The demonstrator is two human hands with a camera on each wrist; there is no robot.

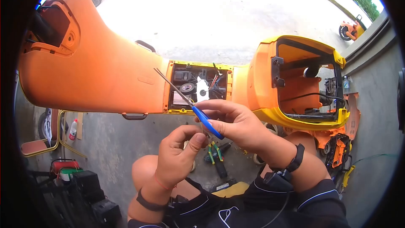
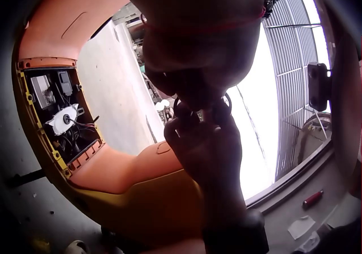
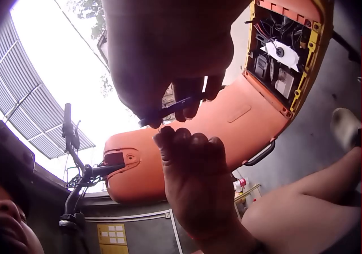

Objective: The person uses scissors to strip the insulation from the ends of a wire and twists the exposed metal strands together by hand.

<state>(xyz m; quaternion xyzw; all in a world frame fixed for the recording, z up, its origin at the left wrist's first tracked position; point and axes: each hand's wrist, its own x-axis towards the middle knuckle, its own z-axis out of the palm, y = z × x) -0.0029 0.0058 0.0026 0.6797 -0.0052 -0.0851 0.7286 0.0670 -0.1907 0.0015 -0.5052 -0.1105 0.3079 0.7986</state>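
Observation:
My right hand (image 1: 238, 122) grips a slim tool (image 1: 207, 121) by its blue handle. Two thin metal prongs extend from it up and left over the open vehicle bay. Just below and left, my left hand (image 1: 179, 150) has thumb and fingertips pinched together on a thin strand (image 1: 201, 126); I cannot tell what kind. The two hands' fingertips are close together. In the right wrist view the blue handle (image 3: 175, 108) lies across the right hand's fingers, above the left hand (image 3: 198, 174). Behind is the yellow-rimmed bay (image 1: 198, 85) with wires, a tape roll (image 1: 187, 88) and a white piece (image 1: 202, 90).
The orange vehicle body (image 1: 118, 67) spans the view, with a yellow-edged open box section (image 1: 303, 82) at right. Green-handled pliers (image 1: 216, 152) and a drill (image 1: 220, 166) lie on the floor. Black cases (image 1: 90, 190) stand lower left; a bottle (image 1: 73, 130) is beyond them.

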